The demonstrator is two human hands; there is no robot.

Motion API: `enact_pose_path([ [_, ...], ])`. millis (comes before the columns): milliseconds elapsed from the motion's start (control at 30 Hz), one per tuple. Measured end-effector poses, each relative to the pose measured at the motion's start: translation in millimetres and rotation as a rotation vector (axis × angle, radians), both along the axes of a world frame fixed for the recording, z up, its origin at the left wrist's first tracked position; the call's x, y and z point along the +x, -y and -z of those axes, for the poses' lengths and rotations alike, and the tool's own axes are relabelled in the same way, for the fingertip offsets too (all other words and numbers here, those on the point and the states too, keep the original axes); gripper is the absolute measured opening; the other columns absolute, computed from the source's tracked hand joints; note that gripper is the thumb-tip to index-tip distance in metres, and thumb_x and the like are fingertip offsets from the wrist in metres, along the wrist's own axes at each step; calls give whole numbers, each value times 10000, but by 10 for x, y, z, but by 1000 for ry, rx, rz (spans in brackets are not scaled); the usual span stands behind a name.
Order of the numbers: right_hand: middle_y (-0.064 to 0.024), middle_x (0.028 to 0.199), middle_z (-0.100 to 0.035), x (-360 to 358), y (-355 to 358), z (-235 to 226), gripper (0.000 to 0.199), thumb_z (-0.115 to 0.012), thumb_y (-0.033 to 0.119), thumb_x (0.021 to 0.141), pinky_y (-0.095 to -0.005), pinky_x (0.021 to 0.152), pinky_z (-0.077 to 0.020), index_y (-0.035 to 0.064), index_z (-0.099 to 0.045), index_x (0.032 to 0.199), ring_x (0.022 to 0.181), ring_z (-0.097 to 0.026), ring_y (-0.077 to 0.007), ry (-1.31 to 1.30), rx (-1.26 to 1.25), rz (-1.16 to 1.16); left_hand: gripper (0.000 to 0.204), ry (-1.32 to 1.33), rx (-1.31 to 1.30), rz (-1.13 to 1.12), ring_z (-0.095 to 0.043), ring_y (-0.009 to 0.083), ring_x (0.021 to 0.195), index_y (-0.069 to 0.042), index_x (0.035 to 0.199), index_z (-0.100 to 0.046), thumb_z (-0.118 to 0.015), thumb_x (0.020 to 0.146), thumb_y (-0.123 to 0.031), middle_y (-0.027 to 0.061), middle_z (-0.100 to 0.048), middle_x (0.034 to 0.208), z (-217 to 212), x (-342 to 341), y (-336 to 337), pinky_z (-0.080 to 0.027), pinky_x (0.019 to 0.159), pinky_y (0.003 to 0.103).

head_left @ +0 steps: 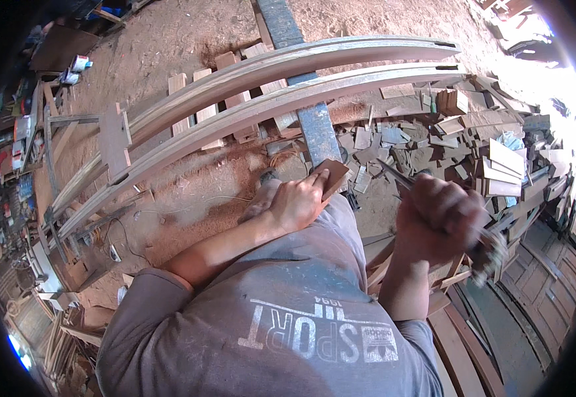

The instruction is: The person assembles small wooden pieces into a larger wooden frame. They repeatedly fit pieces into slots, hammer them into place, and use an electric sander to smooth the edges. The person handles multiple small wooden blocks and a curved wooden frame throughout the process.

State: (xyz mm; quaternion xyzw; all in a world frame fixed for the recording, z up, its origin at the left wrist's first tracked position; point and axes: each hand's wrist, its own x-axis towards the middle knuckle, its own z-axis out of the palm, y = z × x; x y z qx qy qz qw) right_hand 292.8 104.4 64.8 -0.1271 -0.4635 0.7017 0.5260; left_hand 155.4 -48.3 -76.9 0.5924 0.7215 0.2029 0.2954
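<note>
My left hand (299,204) rests near my lap, fingers closed over a small reddish-brown wood block (335,176). To the right, my raised right hand (441,215) is smeared by motion, its fingers wrapped around a tool with a thin dark pointed metal end (394,173). A pale, frayed-looking end (488,257) sticks out below that fist; blur hides its exact kind. Ahead of both hands lie two long curved wooden rails, a far rail (314,56) and a near rail (294,97), each with a dark slot at its right end.
A worn blue-grey board (319,132) runs beneath the rails. Several short wood blocks (235,99) lie under and beside them. Offcuts (499,162) are heaped at the right, near panelled boards (546,291). Sawdust covers the ground (189,218). Clutter and cans (76,64) stand far left.
</note>
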Motion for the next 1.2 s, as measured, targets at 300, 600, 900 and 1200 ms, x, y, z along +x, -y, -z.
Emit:
enact_pose_path([
  [300,-1,596,-380,-119,60,159,351,-586,233,1000,-360,534,-244,145,-399,716,522,-284,-144,108,-6,-5,625,12,39,5,-780,392,951,124,1392,-592,-762,931,-261,289,-732,1185,59,14,19,-651,790,463],
  [600,-7,598,-399,-66,178,380,339,-560,234,1060,-359,524,-287,145,-415,767,508,-311,-136,148,-112,9,641,41,34,26,-779,409,924,150,1404,-573,-749,939,-254,311,-723,1177,-17,-26,21,-651,783,464],
  [900,-14,695,-469,-80,60,759,365,-550,424,1055,-362,695,-403,151,-507,818,652,-437,-171,492,-317,280,643,-25,27,40,-781,404,957,146,1397,-587,-765,933,-263,321,-721,1203,137,4,44,-652,817,433],
  [1200,12,594,-382,-125,263,504,357,-628,184,1020,-373,534,-273,142,-402,747,519,-308,-126,613,-11,200,624,-33,45,8,-777,416,985,116,1391,-600,-774,926,-262,315,-722,1220,-12,29,62,-648,825,457],
])
